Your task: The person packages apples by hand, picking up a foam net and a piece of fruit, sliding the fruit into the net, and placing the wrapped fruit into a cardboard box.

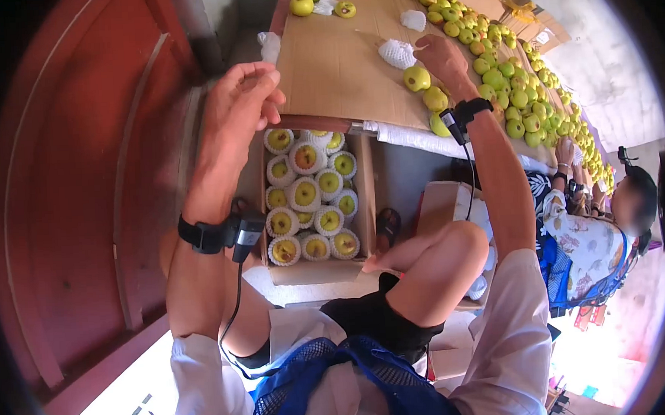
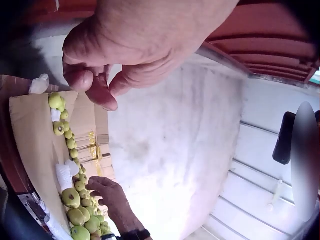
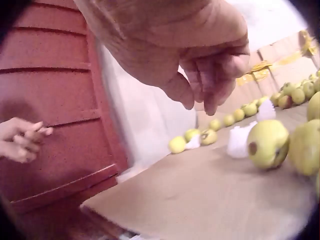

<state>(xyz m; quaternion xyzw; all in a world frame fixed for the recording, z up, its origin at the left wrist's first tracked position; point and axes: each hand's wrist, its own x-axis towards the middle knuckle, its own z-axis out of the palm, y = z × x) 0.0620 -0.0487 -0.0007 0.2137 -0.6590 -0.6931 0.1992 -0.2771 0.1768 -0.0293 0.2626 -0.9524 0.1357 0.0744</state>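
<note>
My left hand [image 1: 240, 100] hovers beside the near left corner of the cardboard-covered table [image 1: 327, 78], its fingers loosely curled and nothing in them. My right hand [image 1: 446, 63] is over the table, fingers bent downward and likewise holding nothing. In the head view its fingertips are right by a white foam net sleeve [image 1: 398, 54]; the right wrist view shows them above the sleeve [image 3: 240, 141]. A second foam net [image 1: 413, 20] lies farther back. Green-yellow apples, one with a brown spot [image 3: 270, 144], sit near the right hand.
Under the table edge stands an open carton [image 1: 367, 198] of apples in foam nets. Many loose apples [image 1: 517, 99] cover the table's right side. A red door [image 1: 85, 159] is at the left. Another person [image 1: 594, 248] works at the right.
</note>
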